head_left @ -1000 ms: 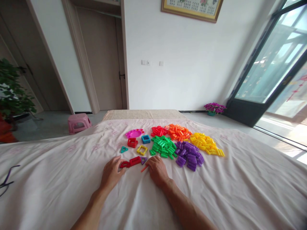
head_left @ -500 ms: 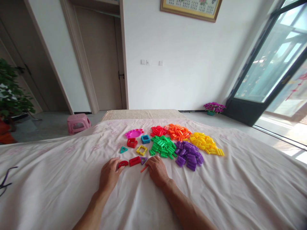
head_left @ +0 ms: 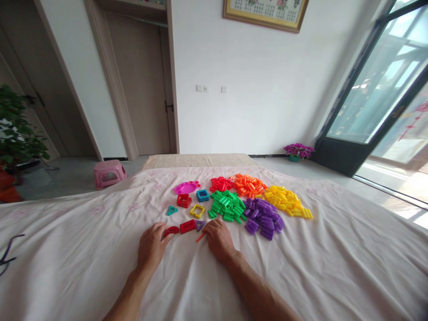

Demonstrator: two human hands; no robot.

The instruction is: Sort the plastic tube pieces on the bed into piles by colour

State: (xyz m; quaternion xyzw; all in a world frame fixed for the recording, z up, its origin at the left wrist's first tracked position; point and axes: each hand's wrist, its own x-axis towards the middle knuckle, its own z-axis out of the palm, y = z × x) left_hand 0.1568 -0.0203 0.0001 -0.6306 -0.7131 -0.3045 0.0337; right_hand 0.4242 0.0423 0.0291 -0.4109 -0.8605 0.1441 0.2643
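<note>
My left hand (head_left: 153, 243) rests on the cloth with its thumb and fingers closed about the left end of a red arch-shaped piece (head_left: 171, 230). Right of that piece lies a red rectangular frame (head_left: 187, 226), then a small purple triangle (head_left: 199, 225). My right hand (head_left: 219, 238) is bent over the cloth beside the triangle, pinching a thin orange stick (head_left: 200, 237) that pokes out to the left; its fingertips are partly hidden. Behind this row are a teal triangle (head_left: 172, 210), a yellow square frame (head_left: 197, 211), red frames (head_left: 183, 200) and blue square frames (head_left: 202, 195).
Heaps of green (head_left: 227, 206), purple (head_left: 264, 218), yellow (head_left: 288, 201), orange (head_left: 249, 185) and red tubes (head_left: 221, 183) lie ahead and right. A pink palette-shaped tray (head_left: 186, 187) is behind the frames. Glasses (head_left: 8, 254) lie far left on the wrinkled cloth (head_left: 334, 267).
My left thumb has drawn in slightly toward the red arch-shaped piece. My right hand and the orange stick stay where they were.
</note>
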